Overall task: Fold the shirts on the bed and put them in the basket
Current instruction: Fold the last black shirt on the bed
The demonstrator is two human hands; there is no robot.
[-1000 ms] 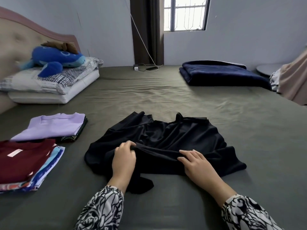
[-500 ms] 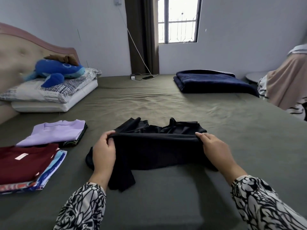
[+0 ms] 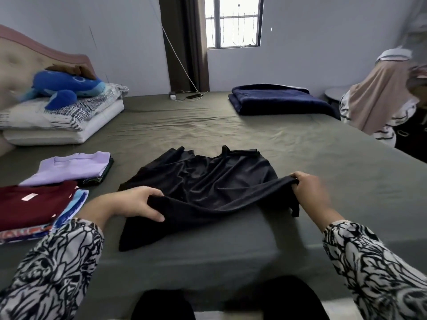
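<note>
Black shirt (image 3: 208, 181) mid-fold at the bed's (image 3: 323, 162) near edge, basket nowhere in view.

Your left hand (image 3: 129, 204) and right hand (image 3: 309, 192) each pinch an end of its raised near hem, the rest lying rumpled on the sheet. Beside you sit two folded stacks, a lilac shirt (image 3: 74, 167) topping one and a maroon shirt (image 3: 32, 202) the other; by that showing, most folding is done, all basketing left.

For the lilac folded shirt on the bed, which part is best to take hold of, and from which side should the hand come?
Probably the long folded edge facing the black shirt. The lilac shirt lies flat on top of a darker folded garment, so slide the fingers in between the two from that open side, thumb on top. The maroon stack sits against its near end, which makes that side awkward.
</note>
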